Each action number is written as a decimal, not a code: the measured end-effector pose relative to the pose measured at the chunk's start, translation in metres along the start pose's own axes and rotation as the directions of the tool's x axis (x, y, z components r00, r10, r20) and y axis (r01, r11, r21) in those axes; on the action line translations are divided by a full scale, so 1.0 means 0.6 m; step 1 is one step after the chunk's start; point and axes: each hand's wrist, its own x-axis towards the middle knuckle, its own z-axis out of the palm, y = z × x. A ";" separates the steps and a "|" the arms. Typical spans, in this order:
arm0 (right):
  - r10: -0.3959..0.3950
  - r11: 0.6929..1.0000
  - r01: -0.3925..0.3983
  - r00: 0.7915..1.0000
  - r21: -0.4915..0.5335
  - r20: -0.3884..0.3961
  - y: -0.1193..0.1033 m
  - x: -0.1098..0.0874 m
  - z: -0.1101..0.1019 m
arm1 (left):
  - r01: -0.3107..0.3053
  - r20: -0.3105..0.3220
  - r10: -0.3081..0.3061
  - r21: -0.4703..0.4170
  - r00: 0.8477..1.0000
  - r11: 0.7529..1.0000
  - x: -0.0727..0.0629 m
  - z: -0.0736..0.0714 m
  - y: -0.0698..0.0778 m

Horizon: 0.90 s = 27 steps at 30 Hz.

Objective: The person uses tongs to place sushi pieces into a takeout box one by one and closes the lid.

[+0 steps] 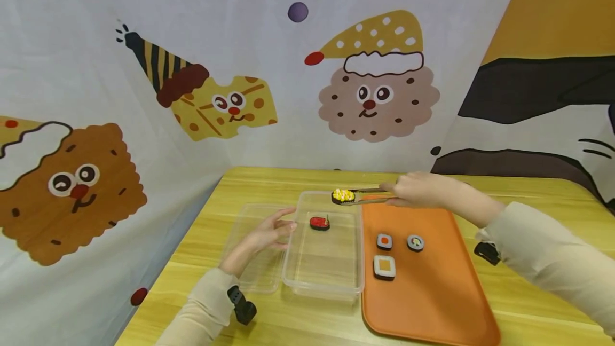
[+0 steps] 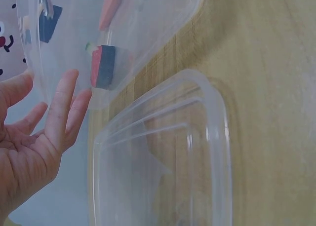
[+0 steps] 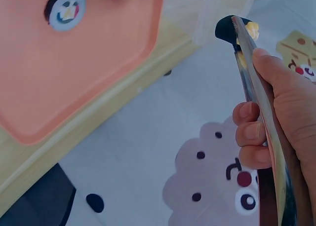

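Our right hand point(image 1: 418, 190) grips metal tongs point(image 3: 264, 95) pinching the yellow-topped sushi point(image 1: 343, 196) above the clear box point(image 1: 326, 263), toward one o'clock. Our left hand point(image 1: 266, 233), released with fingers spread, is at the box's ten o'clock side.

The box point(image 1: 326, 268) has a lid point(image 1: 263, 271) at its left, a sushi point(image 1: 319, 222) inside, a tray point(image 1: 427, 298) bearing three rolls point(image 1: 384, 267) at its right, and tongs point(image 1: 370, 201) at its far end.

Cream sleeves point(image 1: 552, 263), black wrist cameras point(image 1: 245, 311)
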 end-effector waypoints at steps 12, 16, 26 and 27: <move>0.012 0.997 -0.030 0.971 0.071 0.237 -0.021 0.044 -0.006 | 0.000 0.013 0.000 0.000 1.000 1.000 0.001 -0.002 -0.004; 0.021 0.993 -0.057 0.946 0.103 0.322 -0.027 0.064 -0.010 | 0.003 0.012 -0.003 -0.001 1.000 1.000 0.001 -0.003 -0.003; 0.065 0.986 -0.128 0.891 0.112 0.449 -0.044 0.100 -0.014 | -0.002 -0.001 0.002 -0.002 1.000 1.000 0.001 -0.003 -0.003; 0.067 0.985 -0.130 0.889 0.110 0.453 -0.045 0.102 -0.013 | -0.005 0.002 0.005 -0.003 1.000 1.000 0.001 -0.003 -0.003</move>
